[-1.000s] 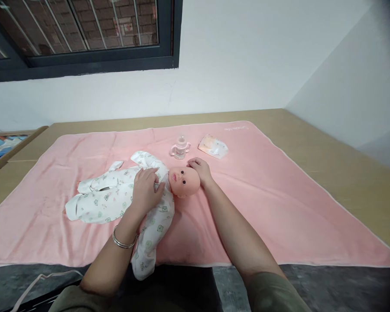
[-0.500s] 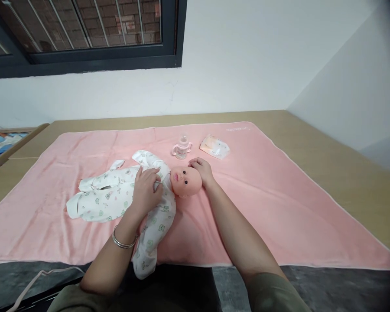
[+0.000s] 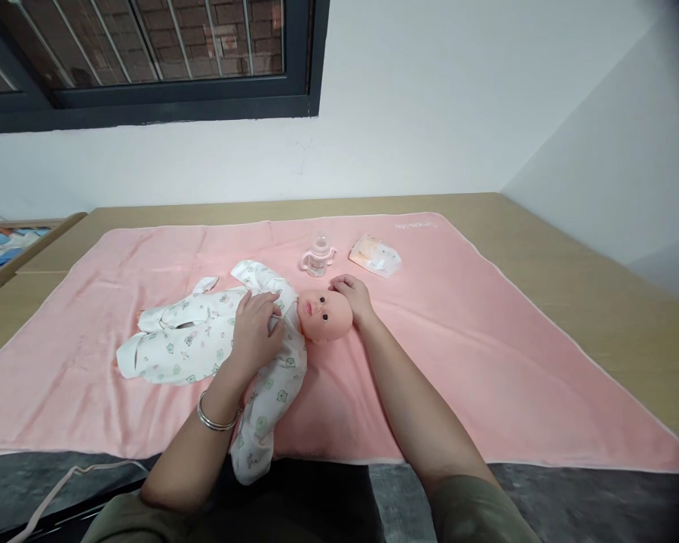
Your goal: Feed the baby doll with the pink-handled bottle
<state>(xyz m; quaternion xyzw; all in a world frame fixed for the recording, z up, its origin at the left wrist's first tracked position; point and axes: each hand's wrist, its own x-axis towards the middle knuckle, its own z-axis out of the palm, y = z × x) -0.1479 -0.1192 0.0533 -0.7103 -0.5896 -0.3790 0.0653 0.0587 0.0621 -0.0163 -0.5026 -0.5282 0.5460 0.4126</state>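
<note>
While the doll (image 3: 209, 339) lay on its back on the blanket (image 3: 486, 377), the left hand (image 3: 259, 328) rested across its chest, thumb and fingers apart, not clamped. Right hand (image 3: 355, 296) at the crown of the head, fingers bent; could not tell whether they gripped. Head lay between the hands; bottle (image 3: 317, 260) and packet (image 3: 375, 256) just beyond. Compared with a second earlier, the scene sat slightly rightward in view; hands and doll kept their relative places.
</note>
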